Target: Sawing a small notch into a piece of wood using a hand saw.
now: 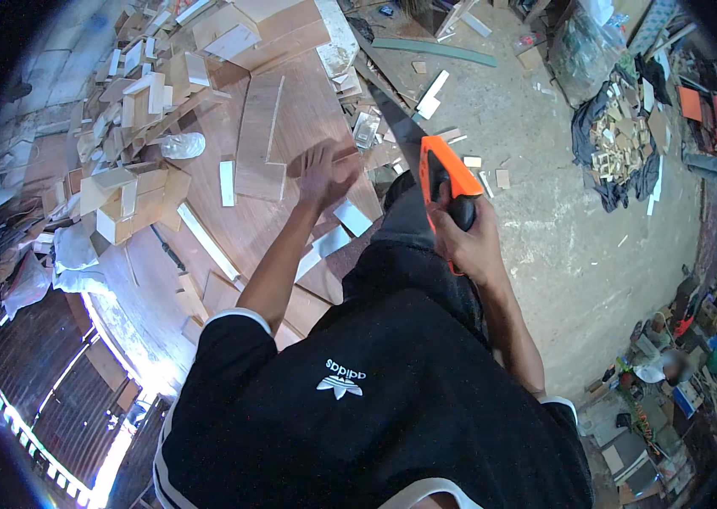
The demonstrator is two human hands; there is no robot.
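Observation:
My right hand (467,233) grips the orange and black handle of a handsaw (451,165), whose dark blade points up and forward, beside the right edge of a brown plywood work surface (303,102). My left hand (324,174) is at that surface's right edge with fingers apart, slightly blurred, near a small reddish-brown strip (346,153); I cannot tell if it touches it. A cut plywood panel (256,144) with a notched shape lies left of this hand. Pale offcuts (352,217) and a white strip (227,183) lie on the surface.
Piled wooden pieces (133,195) crowd the left side, near a clear plastic bottle (182,146). The concrete floor (587,263) on the right has scattered scraps, a green strip (435,49) and a dark sack of offcuts (617,144). Clutter (689,365) lines the right wall.

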